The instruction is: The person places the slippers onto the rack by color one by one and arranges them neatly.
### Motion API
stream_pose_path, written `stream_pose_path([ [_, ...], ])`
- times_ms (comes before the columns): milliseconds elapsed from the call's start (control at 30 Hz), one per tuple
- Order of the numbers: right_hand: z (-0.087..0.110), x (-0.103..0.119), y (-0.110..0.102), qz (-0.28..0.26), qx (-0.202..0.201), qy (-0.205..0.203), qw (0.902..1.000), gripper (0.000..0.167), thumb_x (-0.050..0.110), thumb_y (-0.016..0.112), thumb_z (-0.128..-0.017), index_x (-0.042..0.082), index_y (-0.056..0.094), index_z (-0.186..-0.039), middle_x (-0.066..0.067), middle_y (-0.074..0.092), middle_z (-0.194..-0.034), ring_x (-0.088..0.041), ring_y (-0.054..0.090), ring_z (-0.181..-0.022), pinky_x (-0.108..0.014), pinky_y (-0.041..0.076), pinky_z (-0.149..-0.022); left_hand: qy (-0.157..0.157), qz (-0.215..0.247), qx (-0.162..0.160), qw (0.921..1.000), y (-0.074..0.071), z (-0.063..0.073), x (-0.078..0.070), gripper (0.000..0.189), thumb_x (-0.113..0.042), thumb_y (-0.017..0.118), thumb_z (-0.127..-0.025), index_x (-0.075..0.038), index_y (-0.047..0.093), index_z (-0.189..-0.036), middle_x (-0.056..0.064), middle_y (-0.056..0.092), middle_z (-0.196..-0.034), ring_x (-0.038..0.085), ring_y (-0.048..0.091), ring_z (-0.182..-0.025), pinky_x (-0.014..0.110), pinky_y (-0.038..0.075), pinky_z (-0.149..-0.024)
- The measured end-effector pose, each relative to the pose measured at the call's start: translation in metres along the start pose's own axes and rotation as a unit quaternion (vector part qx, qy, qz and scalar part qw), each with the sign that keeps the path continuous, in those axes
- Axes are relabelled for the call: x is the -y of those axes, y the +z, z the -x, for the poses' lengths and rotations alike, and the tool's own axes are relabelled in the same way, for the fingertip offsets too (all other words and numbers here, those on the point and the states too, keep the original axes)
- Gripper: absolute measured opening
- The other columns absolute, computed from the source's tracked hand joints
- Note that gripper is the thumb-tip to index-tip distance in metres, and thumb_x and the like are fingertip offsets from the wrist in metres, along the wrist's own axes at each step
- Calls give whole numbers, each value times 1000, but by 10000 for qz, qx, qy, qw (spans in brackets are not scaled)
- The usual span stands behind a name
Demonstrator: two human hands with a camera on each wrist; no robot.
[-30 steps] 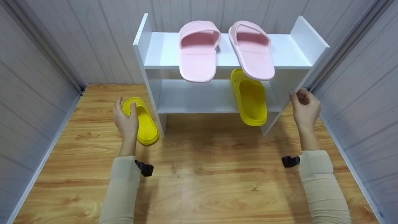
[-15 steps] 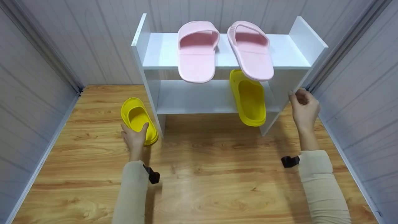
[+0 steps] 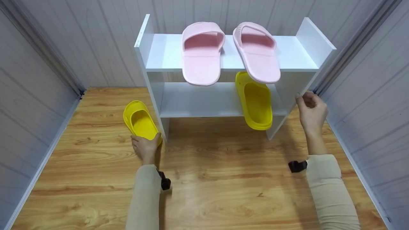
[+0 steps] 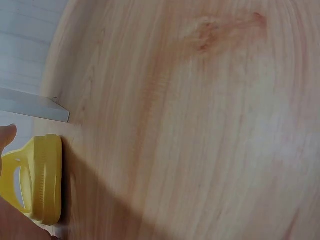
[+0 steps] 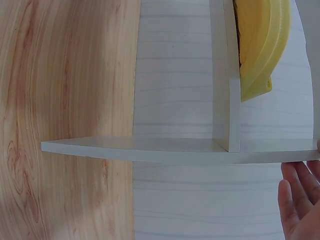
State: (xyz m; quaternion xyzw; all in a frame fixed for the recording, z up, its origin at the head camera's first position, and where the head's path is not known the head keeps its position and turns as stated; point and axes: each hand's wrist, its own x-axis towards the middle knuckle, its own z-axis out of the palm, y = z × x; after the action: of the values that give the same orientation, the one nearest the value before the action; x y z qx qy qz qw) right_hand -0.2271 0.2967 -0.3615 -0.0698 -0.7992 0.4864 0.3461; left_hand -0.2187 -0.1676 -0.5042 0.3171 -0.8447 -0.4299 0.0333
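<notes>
A yellow slipper (image 3: 140, 121) lies on the floor left of the white shoe rack (image 3: 201, 99). My left hand (image 3: 146, 148) is around its heel end, thumb on the rack side and fingers on the other, spread apart. In the left wrist view, the thumb is beside the slipper's heel (image 4: 47, 180). My right hand (image 3: 313, 110) pinches the front edge of the rack's right side panel (image 5: 165, 152); its fingers lie along the outer face in the right wrist view. The second yellow slipper (image 3: 257, 103) is on the middle shelf, its heel jutting past the front.
Two pink slippers, one on the left (image 3: 203, 67) and one angled on the right (image 3: 260, 60), stand on the top shelf and overhang its front edge. Pale panelled walls (image 3: 41, 48) enclose the wooden floor (image 3: 223, 188) behind and on both sides.
My left hand has come down from above the floor slipper's toe end to its heel end, moving slightly right. My right hand keeps its hold on the rack, and the slippers stay in place.
</notes>
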Motion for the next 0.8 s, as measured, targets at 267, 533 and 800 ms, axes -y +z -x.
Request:
stream_pose_path([
  [267,-2,-3,0,-16,-25,61,10000,29,29,66,-78,2,66,-87,-2,62,-79,-11,56,-72,-19,46,-68,-183,-65,-200,9996,13,1,-2,109,-45,62,-73,10,-9,-134,28,-1,-139,38,2,-128,46,6,-103],
  [533,0,-2,0,-10,59,-83,9999,29,27,65,-80,0,66,-89,-3,62,-80,-11,56,-72,-19,46,-67,-151,-295,-706,9970,21,0,-1,104,-39,65,-74,12,-3,-134,29,5,-139,38,7,-127,48,10,-102],
  [800,-1,-2,-1,69,8,-218,9997,29,26,65,-80,-1,65,-89,-3,62,-80,-9,56,-70,-18,46,-66,-80,-358,-939,9949,22,-2,3,103,-37,68,-72,11,2,-135,30,17,-133,40,17,-122,49,14,-100],
])
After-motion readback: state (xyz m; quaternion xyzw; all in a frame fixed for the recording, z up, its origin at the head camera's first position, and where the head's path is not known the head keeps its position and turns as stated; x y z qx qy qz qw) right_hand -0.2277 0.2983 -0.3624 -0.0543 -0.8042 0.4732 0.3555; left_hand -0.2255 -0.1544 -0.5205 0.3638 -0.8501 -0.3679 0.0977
